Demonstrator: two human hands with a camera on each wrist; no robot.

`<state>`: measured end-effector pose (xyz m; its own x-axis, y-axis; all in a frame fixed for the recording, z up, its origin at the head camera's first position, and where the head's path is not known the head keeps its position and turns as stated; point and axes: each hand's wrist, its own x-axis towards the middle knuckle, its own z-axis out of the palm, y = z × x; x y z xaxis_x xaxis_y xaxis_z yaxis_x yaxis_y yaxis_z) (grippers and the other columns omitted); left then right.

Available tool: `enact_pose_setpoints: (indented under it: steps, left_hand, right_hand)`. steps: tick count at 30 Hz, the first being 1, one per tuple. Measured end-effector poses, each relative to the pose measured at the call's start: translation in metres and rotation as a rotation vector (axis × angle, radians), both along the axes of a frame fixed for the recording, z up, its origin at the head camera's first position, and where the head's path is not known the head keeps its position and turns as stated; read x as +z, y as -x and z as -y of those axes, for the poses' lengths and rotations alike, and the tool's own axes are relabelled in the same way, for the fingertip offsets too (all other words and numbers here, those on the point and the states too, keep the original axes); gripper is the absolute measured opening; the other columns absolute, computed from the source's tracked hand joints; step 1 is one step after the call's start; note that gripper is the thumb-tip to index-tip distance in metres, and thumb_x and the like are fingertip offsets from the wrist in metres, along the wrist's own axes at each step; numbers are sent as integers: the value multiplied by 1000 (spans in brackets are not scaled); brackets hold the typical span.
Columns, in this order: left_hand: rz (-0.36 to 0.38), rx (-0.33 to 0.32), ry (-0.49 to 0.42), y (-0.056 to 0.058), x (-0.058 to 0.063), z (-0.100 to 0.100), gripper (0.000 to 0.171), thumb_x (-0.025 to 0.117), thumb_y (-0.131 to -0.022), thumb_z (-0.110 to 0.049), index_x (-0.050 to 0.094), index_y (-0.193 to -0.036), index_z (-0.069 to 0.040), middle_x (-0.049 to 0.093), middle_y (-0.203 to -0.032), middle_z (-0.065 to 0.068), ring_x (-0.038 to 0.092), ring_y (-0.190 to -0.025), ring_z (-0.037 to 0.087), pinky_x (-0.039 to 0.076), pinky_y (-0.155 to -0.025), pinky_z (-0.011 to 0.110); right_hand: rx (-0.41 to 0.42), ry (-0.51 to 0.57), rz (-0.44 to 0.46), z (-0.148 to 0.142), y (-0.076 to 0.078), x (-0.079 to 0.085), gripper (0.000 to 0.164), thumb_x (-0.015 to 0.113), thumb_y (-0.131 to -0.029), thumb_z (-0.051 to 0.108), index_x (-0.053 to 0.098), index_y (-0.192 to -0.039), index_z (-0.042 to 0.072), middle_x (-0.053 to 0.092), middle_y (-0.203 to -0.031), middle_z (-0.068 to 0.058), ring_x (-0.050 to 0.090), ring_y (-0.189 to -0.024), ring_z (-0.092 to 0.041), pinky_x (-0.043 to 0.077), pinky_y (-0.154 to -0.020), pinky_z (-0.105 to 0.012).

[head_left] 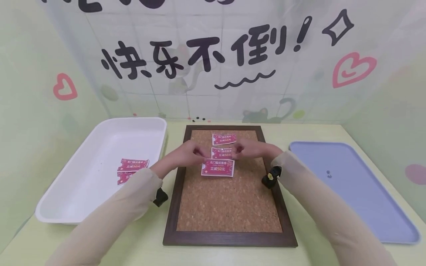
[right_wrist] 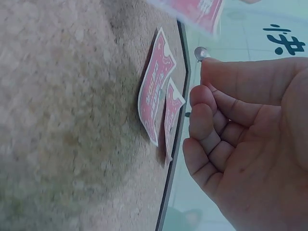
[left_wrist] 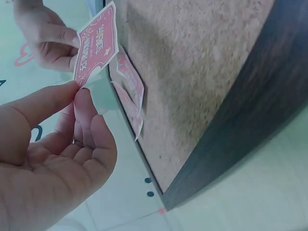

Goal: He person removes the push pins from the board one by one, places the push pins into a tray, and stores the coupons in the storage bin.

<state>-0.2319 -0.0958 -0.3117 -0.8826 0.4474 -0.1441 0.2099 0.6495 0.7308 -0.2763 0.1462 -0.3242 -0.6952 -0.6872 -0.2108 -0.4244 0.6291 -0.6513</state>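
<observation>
My left hand [head_left: 188, 153] pinches one corner of a pink paper coupon [head_left: 217, 168] between thumb and index finger, above a cork board [head_left: 229, 207] with a dark frame. In the left wrist view the coupon [left_wrist: 98, 45] is tilted and clear of the cork. My right hand [head_left: 251, 148] is close to the coupon's other end. Between its thumb and index fingertip, the right wrist view shows a small silver thumbtack [right_wrist: 200, 53]. Two more coupons, an upper one [head_left: 224, 139] and a lower one [head_left: 221, 153], are on the board's far part, their edges curling up.
A white tray [head_left: 50, 199] on the left holds two pink coupons [head_left: 133, 165], partly hidden by my left sleeve. On the right lies a blue tray [head_left: 352, 199] with small metal tacks [head_left: 328, 174]. A printed backdrop [head_left: 206, 99] stands behind the table.
</observation>
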Motion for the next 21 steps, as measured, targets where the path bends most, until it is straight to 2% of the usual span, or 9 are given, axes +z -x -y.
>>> enact_pose_setpoints:
  steps: [5,14,21]
  left_hand:
    - [-10,3,-8,-4,10,9,12,63,-85,-7,68,-93,-1,64,-84,7,55,-75,17,45,-64,27]
    - [-47,13,-4,-9,23,29,15,62,-86,-8,66,-96,2,64,-84,8,55,-74,17,45,-66,28]
    - [-48,50,3,-14,30,48,15,61,-87,-12,66,-96,0,64,-84,7,51,-73,17,44,-67,31]
  right_hand:
    - [-19,12,-7,-11,-4,2,3,55,-86,4,56,-83,3,50,-77,-5,46,-73,-18,39,-65,-29]
    - [-22,11,-75,-30,-8,5,2,56,-81,2,57,-82,1,51,-74,-5,46,-69,-17,39,-62,-30]
    - [-39,-21,-105,-46,-17,9,5,56,-85,3,57,-81,0,51,-71,-2,45,-66,-16,37,-59,-30]
